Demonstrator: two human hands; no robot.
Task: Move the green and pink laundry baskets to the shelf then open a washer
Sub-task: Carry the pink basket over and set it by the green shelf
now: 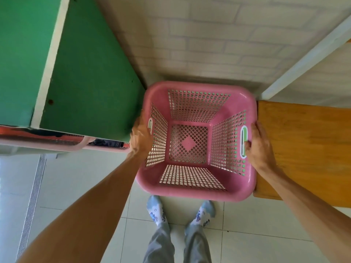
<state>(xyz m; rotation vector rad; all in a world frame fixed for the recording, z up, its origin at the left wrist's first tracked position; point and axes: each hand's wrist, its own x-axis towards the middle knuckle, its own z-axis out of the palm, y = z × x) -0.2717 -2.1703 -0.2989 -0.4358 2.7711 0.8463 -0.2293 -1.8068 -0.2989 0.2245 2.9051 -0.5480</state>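
Observation:
A pink laundry basket (195,188) with perforated walls is empty and sits in the middle of the view, above the tiled floor. Green shows through its holes and right handle slot, so a green basket seems nested under it, though I cannot tell for sure. My left hand (140,137) grips the left handle. My right hand (258,145) grips the right handle, fingers through the slot. The basket's right edge meets the end of an orange wooden shelf board (303,147). No washer is in view.
A green panel with a white edge (85,73) stands close on the left. Below it lies another pink basket rim (62,145) holding dark cloth. A white brick wall is behind, a white beam (303,59) at the right. My socked feet stand below on the tiles.

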